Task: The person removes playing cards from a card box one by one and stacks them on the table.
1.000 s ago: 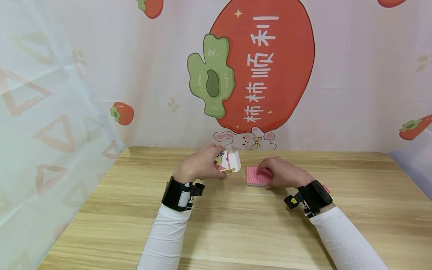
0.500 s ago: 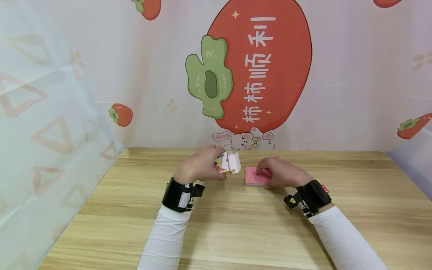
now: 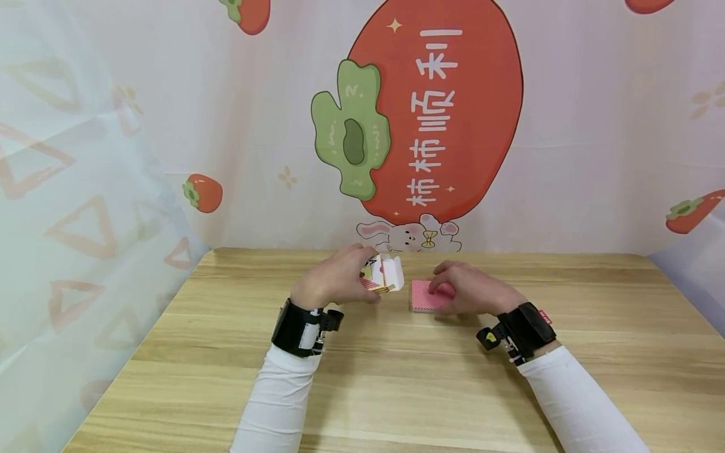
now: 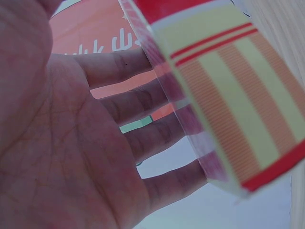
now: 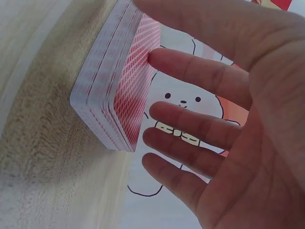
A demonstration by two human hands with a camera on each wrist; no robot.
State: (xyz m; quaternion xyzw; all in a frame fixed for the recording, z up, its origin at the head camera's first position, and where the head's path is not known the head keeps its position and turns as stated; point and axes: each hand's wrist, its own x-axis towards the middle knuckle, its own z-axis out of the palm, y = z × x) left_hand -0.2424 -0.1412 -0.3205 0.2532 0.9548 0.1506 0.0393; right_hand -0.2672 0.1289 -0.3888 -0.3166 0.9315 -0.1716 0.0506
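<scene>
My left hand [image 3: 337, 274] grips a playing card box [image 3: 381, 274] at the back of the table, its white flap sticking out to the right. Up close, the box [image 4: 233, 95] shows orange and pale yellow stripes with red bands, and the fingers lie along its side. To the right, a deck of playing cards [image 3: 421, 296] with pink-red patterned backs lies face down on the table. My right hand [image 3: 472, 289] is over the deck's right part. In the right wrist view, the index fingertip touches the top of the deck [image 5: 102, 86], the thumb overlaps its edge, and the other fingers extend beyond it.
The wooden table [image 3: 362, 384] reaches a fabric backdrop [image 3: 255, 126] printed with a large red persimmon and a rabbit. Another pale curtain [image 3: 73, 207] hangs along the left. Both wrists wear black camera straps [image 3: 297, 327].
My right thumb has shifted slightly left along the deck's near edge. The left hand keeps its grip on the card box, and the whole head view has slid a little.
</scene>
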